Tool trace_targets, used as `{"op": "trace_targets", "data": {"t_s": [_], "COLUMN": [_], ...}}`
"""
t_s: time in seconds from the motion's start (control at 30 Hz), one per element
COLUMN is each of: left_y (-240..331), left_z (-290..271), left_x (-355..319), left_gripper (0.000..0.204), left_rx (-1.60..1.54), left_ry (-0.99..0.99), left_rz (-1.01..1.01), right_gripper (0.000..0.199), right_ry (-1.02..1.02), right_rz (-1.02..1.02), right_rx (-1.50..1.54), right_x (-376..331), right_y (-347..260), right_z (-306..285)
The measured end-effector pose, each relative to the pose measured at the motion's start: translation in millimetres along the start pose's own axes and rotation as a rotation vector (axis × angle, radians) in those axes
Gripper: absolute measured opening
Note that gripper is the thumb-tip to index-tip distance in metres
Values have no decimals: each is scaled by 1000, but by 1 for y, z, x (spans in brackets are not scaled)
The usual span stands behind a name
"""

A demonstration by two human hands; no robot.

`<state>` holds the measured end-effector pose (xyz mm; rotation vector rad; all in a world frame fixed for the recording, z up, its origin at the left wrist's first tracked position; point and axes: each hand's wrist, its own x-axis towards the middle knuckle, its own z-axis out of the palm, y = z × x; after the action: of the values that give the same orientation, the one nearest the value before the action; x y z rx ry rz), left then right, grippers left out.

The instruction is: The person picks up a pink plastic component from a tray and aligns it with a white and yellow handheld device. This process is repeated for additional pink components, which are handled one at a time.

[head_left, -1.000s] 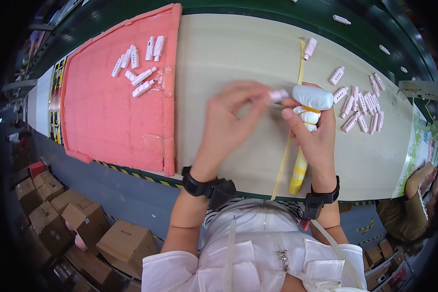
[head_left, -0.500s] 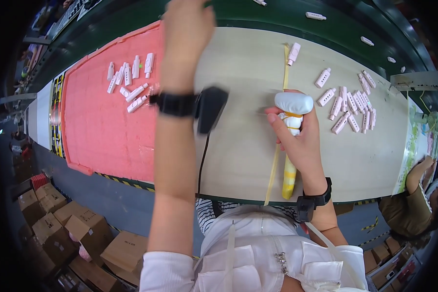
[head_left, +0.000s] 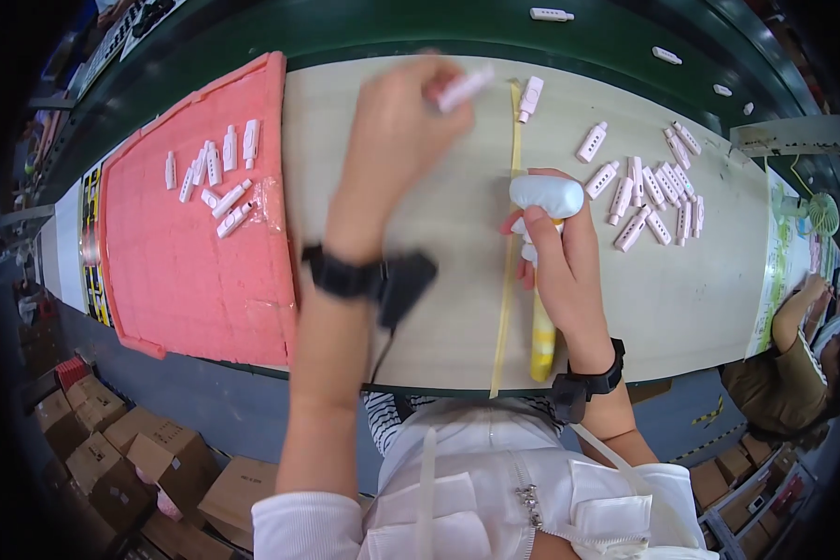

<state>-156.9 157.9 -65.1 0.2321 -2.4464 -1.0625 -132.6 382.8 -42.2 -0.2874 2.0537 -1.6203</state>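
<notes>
Pinching small white plastic piece point(head_left: 464, 86) in left hand point(head_left: 397, 140) fingertips, above table point(head_left: 439, 271). Looks light, stiff, smooth; hold mid-body. Right hand point(head_left: 560, 252) grip wrapped round white-capped yellow tool point(head_left: 543, 280).

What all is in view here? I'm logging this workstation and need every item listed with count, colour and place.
Small plastic pieces, right cluster: roughly fifteen, pale pink-white, on the table right of the strip.
Small plastic pieces, left group: about nine, white, on the foam mat.
Stray pieces: about four, white, on the green belt at the far edge.
Foam mat: one, pink-red, left part of table.
Strip: one, yellow, running across the table.
Table: one, beige.
Cardboard boxes: several, brown, floor at lower left.
Another person: one, at right edge.
Left hand: raised, pinching one white piece.
Right hand: gripping a white-headed tool.
</notes>
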Motion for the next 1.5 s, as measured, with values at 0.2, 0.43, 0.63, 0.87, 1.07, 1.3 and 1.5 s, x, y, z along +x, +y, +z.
{"op": "trace_targets", "data": {"t_s": [0.2,0.43,0.63,0.87,1.07,1.3,1.5], "left_y": [30,25,25,40,42,41,36], "left_z": [14,14,14,9,5,3,-1], "left_x": [-116,-129,-130,-128,-128,-128,-125], "left_gripper": [21,26,23,21,25,21,25], "left_rx": [3,44,47,-571,-953,-915,-672], "left_ry": [32,66,116,-14,-10,-57,-66], "left_rz": [-125,-66,-35,-368,-433,-492,-367], "right_gripper": [33,33,33,39,47,51,49], "right_ry": [-94,65,-104,121,64,43,-39], "right_rz": [2,-281,-92,69,-90,-213,-201], "right_rx": [-191,-272,-417,-75,89,58,-135], "right_x": [-5,-10,-4,4,0,-1,4], "right_y": [-3,-8,8,4,6,16,13], "right_z": [-1,15,17,3,9,13,3]}}
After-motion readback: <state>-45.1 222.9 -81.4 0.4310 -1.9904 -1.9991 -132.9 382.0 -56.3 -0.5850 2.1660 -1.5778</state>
